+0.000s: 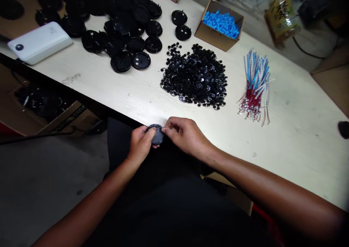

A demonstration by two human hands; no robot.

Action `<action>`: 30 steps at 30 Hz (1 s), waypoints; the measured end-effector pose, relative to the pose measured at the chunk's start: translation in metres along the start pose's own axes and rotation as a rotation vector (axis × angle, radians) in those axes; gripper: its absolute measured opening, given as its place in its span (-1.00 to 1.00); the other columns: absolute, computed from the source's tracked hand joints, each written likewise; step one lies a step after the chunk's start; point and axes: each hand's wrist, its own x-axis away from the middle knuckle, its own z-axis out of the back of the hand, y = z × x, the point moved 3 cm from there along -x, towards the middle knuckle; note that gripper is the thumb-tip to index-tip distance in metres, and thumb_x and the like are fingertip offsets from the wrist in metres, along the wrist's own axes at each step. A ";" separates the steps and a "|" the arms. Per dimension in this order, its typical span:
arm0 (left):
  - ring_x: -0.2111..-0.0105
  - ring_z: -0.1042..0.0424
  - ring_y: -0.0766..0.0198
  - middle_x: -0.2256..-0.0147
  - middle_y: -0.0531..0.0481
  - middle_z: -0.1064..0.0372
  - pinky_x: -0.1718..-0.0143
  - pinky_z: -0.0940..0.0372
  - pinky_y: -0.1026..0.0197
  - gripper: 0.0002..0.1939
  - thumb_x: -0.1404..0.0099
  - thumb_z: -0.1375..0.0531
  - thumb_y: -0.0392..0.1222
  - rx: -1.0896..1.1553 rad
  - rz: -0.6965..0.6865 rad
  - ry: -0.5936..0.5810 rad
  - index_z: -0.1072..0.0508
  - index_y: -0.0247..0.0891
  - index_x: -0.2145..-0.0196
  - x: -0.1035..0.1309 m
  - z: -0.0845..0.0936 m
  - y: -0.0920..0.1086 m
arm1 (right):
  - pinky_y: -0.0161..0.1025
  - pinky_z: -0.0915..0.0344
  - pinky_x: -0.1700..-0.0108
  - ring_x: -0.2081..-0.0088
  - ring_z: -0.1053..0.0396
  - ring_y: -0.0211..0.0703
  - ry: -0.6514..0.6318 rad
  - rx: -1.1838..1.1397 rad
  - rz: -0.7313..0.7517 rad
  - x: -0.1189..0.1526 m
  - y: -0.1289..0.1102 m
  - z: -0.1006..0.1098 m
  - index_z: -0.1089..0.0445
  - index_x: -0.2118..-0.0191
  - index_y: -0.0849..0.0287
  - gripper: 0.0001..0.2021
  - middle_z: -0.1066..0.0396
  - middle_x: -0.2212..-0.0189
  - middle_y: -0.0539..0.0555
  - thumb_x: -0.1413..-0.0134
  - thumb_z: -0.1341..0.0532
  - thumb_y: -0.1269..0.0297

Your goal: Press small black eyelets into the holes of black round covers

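My left hand (141, 144) grips a round black plastic disc (156, 135) at the near edge of the pale wooden table (300, 130). My right hand (185, 134) pinches at the top of the same disc with thumb and forefinger; something small may be between the fingertips, but it is too small to tell. A heap of small black round pieces (196, 76) lies on the table just beyond my hands. Many more black discs (122, 25) are spread at the far left.
A bundle of red, white and blue wires (255, 87) lies to the right. A cardboard box of blue plastic bits (221, 23) stands at the back. A white device (39, 41) lies far left. A carton with dark parts (40, 105) sits on the floor.
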 end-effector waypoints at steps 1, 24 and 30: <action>0.68 -0.40 0.30 0.64 0.09 -0.41 0.70 -0.27 0.33 -0.72 -0.25 -0.29 -0.04 0.003 -0.002 -0.005 -0.48 -0.27 0.51 0.000 0.000 0.001 | -0.29 -0.10 0.40 0.49 -0.24 -0.28 -0.003 -0.002 0.013 0.000 0.000 0.001 -0.43 0.38 0.15 -0.84 -0.37 0.53 -0.06 -0.25 -0.26 0.29; 0.59 -0.43 0.28 0.57 0.05 -0.46 0.58 -0.35 0.30 -0.73 -0.27 -0.29 -0.06 -0.006 0.001 -0.027 -0.52 -0.29 0.48 0.002 0.001 0.003 | -0.27 -0.21 0.29 0.38 -0.48 -0.18 0.131 0.158 0.148 0.025 0.004 0.000 -0.56 0.26 0.11 -0.89 -0.57 0.40 -0.02 -0.29 -0.27 0.30; 0.61 -0.44 0.27 0.58 0.04 -0.46 0.60 -0.35 0.29 -0.74 -0.25 -0.29 -0.05 -0.001 0.009 -0.028 -0.52 -0.29 0.47 0.002 0.000 0.003 | -0.29 -0.20 0.32 0.41 -0.45 -0.23 0.121 0.011 0.097 0.020 0.008 -0.002 -0.57 0.30 0.11 -0.89 -0.56 0.42 -0.05 -0.27 -0.29 0.32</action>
